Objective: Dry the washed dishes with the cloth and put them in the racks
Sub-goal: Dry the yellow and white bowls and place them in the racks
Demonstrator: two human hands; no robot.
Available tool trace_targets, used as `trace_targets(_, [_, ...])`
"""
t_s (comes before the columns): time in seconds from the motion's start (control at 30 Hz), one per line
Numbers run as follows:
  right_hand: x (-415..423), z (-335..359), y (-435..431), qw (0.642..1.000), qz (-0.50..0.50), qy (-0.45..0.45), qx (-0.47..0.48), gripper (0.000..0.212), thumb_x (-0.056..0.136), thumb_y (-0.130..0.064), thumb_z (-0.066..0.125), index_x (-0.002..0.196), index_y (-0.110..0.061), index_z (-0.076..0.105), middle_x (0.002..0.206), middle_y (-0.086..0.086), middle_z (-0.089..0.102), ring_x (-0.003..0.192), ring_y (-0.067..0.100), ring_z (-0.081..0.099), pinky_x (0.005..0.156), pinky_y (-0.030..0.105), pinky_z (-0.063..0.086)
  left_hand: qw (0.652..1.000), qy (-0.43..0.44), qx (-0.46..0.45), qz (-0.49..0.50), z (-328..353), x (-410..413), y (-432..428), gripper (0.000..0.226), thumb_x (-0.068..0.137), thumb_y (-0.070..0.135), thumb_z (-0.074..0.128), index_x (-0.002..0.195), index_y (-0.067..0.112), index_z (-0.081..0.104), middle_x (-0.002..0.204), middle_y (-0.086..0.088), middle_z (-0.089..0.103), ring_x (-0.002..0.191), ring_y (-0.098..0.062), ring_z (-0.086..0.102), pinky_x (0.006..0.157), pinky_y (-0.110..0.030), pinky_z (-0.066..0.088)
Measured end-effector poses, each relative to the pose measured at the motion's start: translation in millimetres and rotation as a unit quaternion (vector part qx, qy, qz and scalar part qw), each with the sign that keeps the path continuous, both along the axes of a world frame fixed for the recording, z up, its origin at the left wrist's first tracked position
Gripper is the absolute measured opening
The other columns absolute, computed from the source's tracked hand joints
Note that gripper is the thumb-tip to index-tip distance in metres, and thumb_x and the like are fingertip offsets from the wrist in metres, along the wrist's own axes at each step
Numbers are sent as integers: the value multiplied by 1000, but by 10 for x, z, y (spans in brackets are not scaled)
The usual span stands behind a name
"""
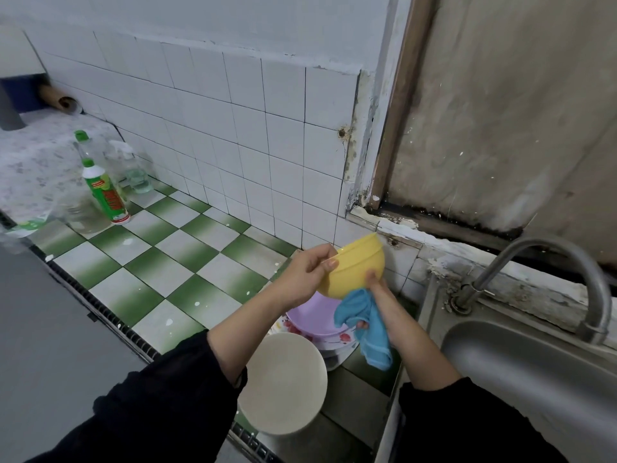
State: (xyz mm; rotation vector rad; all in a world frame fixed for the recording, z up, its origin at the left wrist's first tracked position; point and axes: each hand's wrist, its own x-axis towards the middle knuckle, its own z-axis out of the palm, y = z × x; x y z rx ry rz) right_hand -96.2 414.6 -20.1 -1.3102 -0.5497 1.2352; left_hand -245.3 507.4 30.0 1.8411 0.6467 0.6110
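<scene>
Yellow bowl [355, 262] is held in the air, tilted, above the stacked dishes, just left of the sink [521, 375] and near the tiled wall. Its rim is grasped in the grip of the left hand [309, 274], with the thumb laid on the outer wall. Blue cloth [369, 329] is clenched in the grip of the right hand [380, 295]. That hand's fingertips [371, 276] are pressed to the bowl's underside, and the cloth hangs below. A purple plate [310, 315] is seen directly beneath, on a floral plate [337, 340]. A white plate [283, 382] lies nearer. The tabletop [167, 262] is checkered green and white. A green-labelled bottle [105, 192] is noted far left, and a curved tap [567, 259] at right.
</scene>
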Motion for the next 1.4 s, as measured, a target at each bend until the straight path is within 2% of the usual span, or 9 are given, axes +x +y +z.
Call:
trace_targets(0.13, [58,100,25,999,-4,11,-37,89,61,-57,73,135,-17,45,104,17,65,65,20,66,47,25,48,996,51,66,-17,-47,-28,65,23,100,12,48,80,22,53,71,3,48,66,-5,41,62,-21,34])
trace_targets(0.27, [61,116,44,997,-14,2,-75,69,66,-48,82,118,-10,59,82,12,65,57,21,60,50,26,44,994,67,85,-13,-116,-44,69,23,90,27,45,85,8,58,80,-21,55,72,-15,44,67,-30,35])
trace_targets(0.4, [75,101,70,997,-31,13,-76,29,81,-31,71,100,-12,58,74,10,60,49,18,54,42,24,39,994,51,92,37,-261,-34,30,22,89,29,45,83,14,59,80,-16,57,76,-28,52,71,-39,43])
trace_targets(0.57, [38,62,99,996,-35,4,-76,18,84,-23,68,95,-14,57,74,8,60,51,18,53,44,23,39,992,41,65,104,-372,-21,-15,17,86,35,46,76,27,58,78,-16,59,80,-36,55,72,-47,47])
trace_targets(0.7, [36,60,102,997,-25,-1,-72,19,85,-19,68,101,-13,58,78,11,60,55,20,54,42,24,41,991,39,45,120,-448,-34,-41,14,84,36,48,78,29,59,74,-16,56,74,-32,52,67,-43,45])
trace_targets(0.87, [2,-44,84,993,-107,-17,-48,33,86,-9,68,116,-17,58,87,12,66,61,21,62,48,27,45,971,-80,-39,221,-259,-102,59,30,100,9,48,72,19,53,62,4,46,54,0,40,56,-24,31])
trace_targets(1.1, [-67,-45,98,968,25,246,-49,50,74,-54,60,94,-8,60,83,13,58,42,16,46,37,17,36,984,-119,-35,126,2,-47,196,24,93,28,48,72,17,53,58,12,44,56,-2,38,53,-17,29])
trace_targets(1.27, [-21,8,46,955,77,287,6,69,38,-56,89,80,-5,68,65,10,56,45,17,43,38,17,36,993,-101,-31,50,-80,-126,210,24,92,27,48,75,10,52,67,2,46,67,-15,41,64,-30,33])
trace_targets(1.4, [62,-32,29,963,64,263,-12,71,39,-59,86,79,-4,66,61,11,56,42,18,44,38,17,35,998,-48,-15,25,-167,-235,273,29,92,28,50,86,0,56,74,-13,51,72,-18,48,70,-34,37])
